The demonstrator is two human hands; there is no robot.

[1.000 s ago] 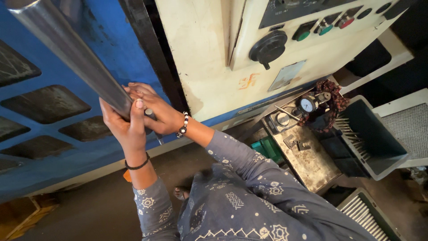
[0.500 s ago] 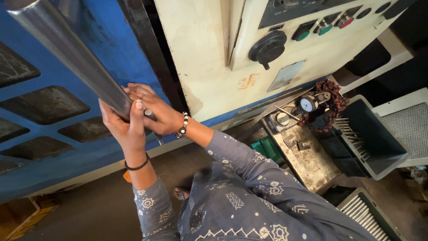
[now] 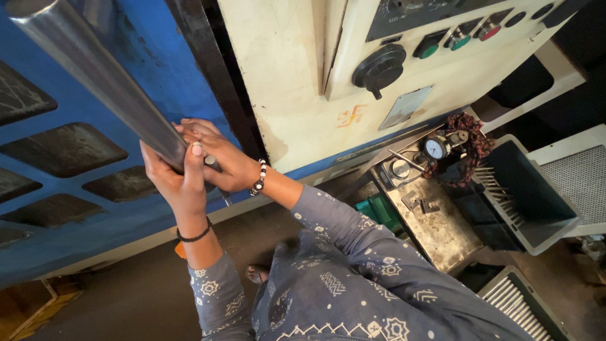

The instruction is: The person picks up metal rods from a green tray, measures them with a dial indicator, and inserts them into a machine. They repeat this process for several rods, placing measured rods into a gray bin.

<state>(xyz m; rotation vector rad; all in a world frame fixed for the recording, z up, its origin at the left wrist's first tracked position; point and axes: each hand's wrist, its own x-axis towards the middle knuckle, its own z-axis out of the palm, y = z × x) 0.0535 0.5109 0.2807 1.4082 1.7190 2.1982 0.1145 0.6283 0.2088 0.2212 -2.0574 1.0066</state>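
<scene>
A long grey steel bar (image 3: 95, 72) runs from the top left down to the middle, in front of a blue machine body (image 3: 76, 189). My left hand (image 3: 172, 177) wraps around the bar's lower end from below, thumb up. My right hand (image 3: 218, 158) closes over the same end from the right, fingers across the tip. A thin dark metal piece pokes out under my right palm. I wear a black band on the left wrist and a bead bracelet (image 3: 259, 177) on the right.
A cream control panel (image 3: 353, 69) with a black rotary switch (image 3: 379, 66) and green and red buttons stands to the right. Below it are a metal shelf (image 3: 429, 221) with a dial gauge (image 3: 435, 148) and a dark bin (image 3: 524, 196) holding thin rods. Concrete floor lies below.
</scene>
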